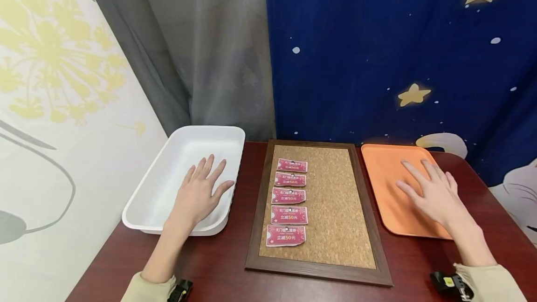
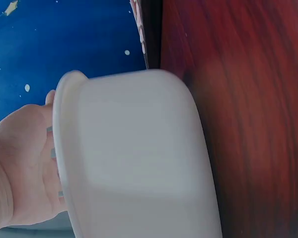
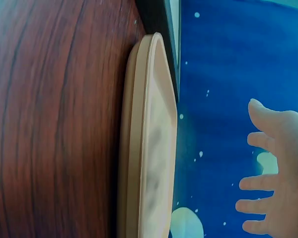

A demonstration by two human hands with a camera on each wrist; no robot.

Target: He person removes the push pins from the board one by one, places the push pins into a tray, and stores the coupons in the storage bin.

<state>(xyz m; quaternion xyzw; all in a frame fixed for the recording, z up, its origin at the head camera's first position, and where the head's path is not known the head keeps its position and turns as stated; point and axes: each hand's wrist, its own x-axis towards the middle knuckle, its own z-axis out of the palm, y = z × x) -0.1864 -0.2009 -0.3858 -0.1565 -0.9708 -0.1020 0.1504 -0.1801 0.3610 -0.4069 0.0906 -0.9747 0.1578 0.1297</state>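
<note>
My left hand [image 1: 200, 195] hovers over the white plastic basin [image 1: 147, 195] with its fingers spread, holding nothing. In the left wrist view the basin's wall hides part of that hand [image 2: 27, 163]. On the right, my right hand [image 1: 436, 195] is held above the orange tray [image 1: 379, 171], fingers apart and nothing in them; the right wrist view shows a gap between hand [image 3: 283, 173] and tray [image 3: 139, 148]. Between the hands lies a cork board [image 1: 331, 209] in a dark wooden frame. Several pink paper coupons [image 1: 287, 236] are fixed by pins in a column along its left side.
All of these stand on a dark red wooden table [image 1: 209, 264]. Behind it hang a grey curtain [image 1: 226, 59] and a blue curtain [image 1: 335, 59] with stars. A white wall with yellow flower prints [image 1: 54, 59] borders the left side.
</note>
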